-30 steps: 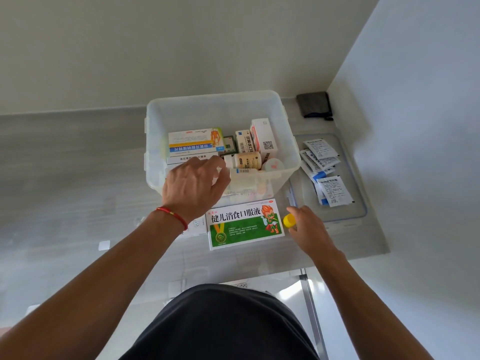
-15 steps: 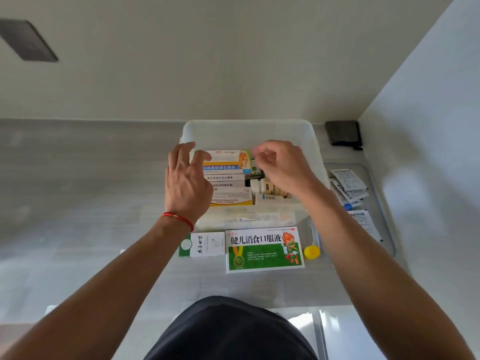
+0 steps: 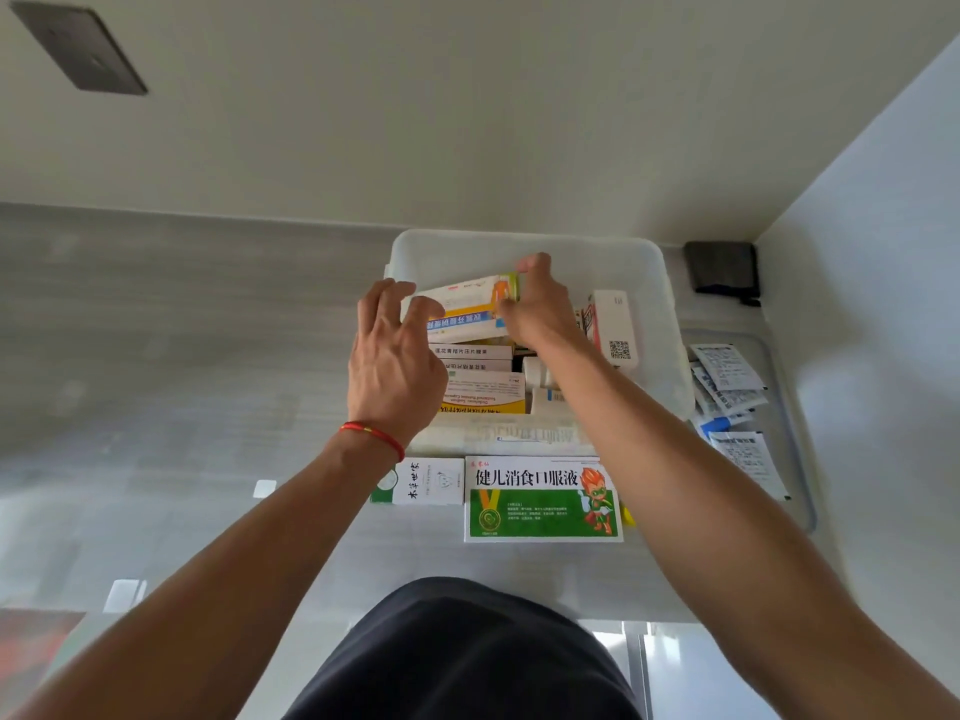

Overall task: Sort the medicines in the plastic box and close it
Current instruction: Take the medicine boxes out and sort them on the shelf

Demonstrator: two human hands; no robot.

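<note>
Both hands grip one yellow-and-blue medicine carton (image 3: pixel 467 309), tilted above the packed rows inside the plastic box (image 3: pixel 660 304): left hand (image 3: pixel 395 366) fingers on its left end, right hand (image 3: pixel 540 314) pinching the right. It should probably be levelled before it is slotted far-side, so neighbouring cartons stay upright.

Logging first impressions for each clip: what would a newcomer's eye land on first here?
Both hands meet over the clear plastic box at centre: the left hand and right hand hold a white, blue and orange medicine carton by its two ends, tilted above the packed boxes. Next, the bright green-and-white carton lying on the table just in front of the box. To the right, loose sachets lie on the lid.
</note>
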